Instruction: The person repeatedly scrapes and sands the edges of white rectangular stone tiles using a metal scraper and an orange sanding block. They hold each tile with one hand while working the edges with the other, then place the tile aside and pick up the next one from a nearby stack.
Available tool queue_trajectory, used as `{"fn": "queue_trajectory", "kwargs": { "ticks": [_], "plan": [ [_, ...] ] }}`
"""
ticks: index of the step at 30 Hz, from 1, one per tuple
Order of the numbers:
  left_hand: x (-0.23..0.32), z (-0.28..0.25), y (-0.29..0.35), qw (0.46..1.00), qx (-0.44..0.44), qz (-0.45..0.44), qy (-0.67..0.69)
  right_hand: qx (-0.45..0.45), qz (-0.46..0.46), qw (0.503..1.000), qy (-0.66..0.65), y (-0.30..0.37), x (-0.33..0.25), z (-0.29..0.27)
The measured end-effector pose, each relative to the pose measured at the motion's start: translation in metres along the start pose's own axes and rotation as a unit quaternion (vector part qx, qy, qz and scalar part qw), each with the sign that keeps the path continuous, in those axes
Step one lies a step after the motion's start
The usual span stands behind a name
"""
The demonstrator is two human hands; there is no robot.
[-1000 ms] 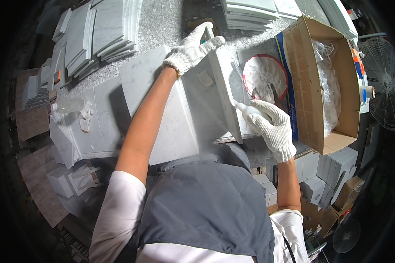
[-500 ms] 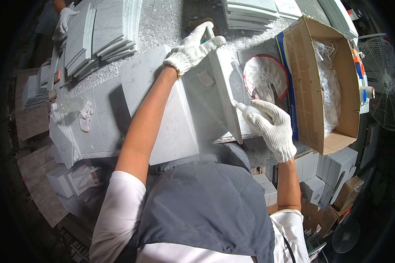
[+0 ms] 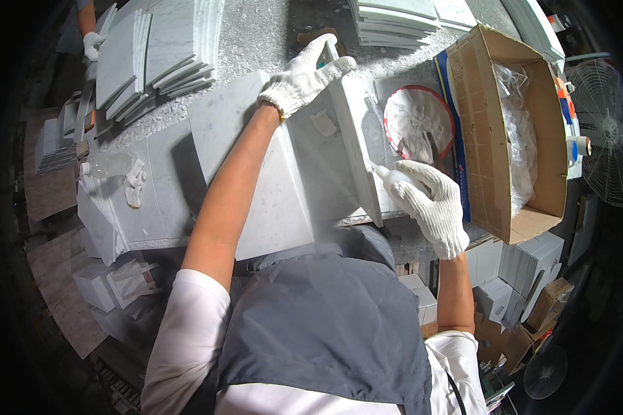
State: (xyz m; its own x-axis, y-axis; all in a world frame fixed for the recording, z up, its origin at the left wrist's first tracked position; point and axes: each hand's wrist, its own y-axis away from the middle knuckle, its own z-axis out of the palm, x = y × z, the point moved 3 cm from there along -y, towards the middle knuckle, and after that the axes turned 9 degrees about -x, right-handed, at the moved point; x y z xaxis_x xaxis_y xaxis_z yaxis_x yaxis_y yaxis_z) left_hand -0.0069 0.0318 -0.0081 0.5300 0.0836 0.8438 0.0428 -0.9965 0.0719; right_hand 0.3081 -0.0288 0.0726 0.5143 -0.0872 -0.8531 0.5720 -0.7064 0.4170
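Note:
My left hand [image 3: 303, 78], in a white knit glove, grips the far end of a grey-white marble tile [image 3: 353, 149] that stands tilted on its edge. My right hand [image 3: 434, 207], gloved the same way, is closed around a small white squeeze bottle [image 3: 398, 180]. The bottle's narrow nozzle points left and meets, or nearly meets, the right side of the standing tile. Beneath my left forearm lies another flat marble slab [image 3: 270, 207]. A small pale chip [image 3: 323, 124] rests between the slab and the standing tile.
Right of the tile sits a red-rimmed round tub [image 3: 401, 104] with white powder and a brush-like thing. Beyond it stands an open cardboard box [image 3: 495, 200] holding clear plastic. Tile stacks [image 3: 180, 41] line the far side, where a co-worker's gloved hand [image 3: 92, 45] shows. A clear bottle [image 3: 109, 165] lies left.
My right hand and the squeeze bottle have shifted very slightly. The co-worker's hand has moved left and nearer, and the tiles beside it have shifted left. My left hand stays put.

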Motion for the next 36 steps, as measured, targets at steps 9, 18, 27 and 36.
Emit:
{"fn": "queue_trajectory", "kwargs": {
  "ticks": [9,18,27,36],
  "plan": [
    [0.003,0.001,0.002,0.999,0.021,0.006,-0.025,-0.012,0.018,0.999,-0.036,0.002,0.0,0.001],
    [0.006,-0.001,0.004,1.0,0.015,0.0,-0.02,0.009,-0.009,1.0,-0.004,0.004,-0.003,-0.001],
    [0.018,-0.003,0.008,1.0,-0.008,-0.004,0.01,-0.001,0.013,0.98,-0.201,0.026,0.03,-0.004],
    [0.0,0.001,-0.002,0.995,-0.021,0.001,0.099,0.05,0.007,0.922,-0.383,0.065,0.094,-0.02]
  ]
}}
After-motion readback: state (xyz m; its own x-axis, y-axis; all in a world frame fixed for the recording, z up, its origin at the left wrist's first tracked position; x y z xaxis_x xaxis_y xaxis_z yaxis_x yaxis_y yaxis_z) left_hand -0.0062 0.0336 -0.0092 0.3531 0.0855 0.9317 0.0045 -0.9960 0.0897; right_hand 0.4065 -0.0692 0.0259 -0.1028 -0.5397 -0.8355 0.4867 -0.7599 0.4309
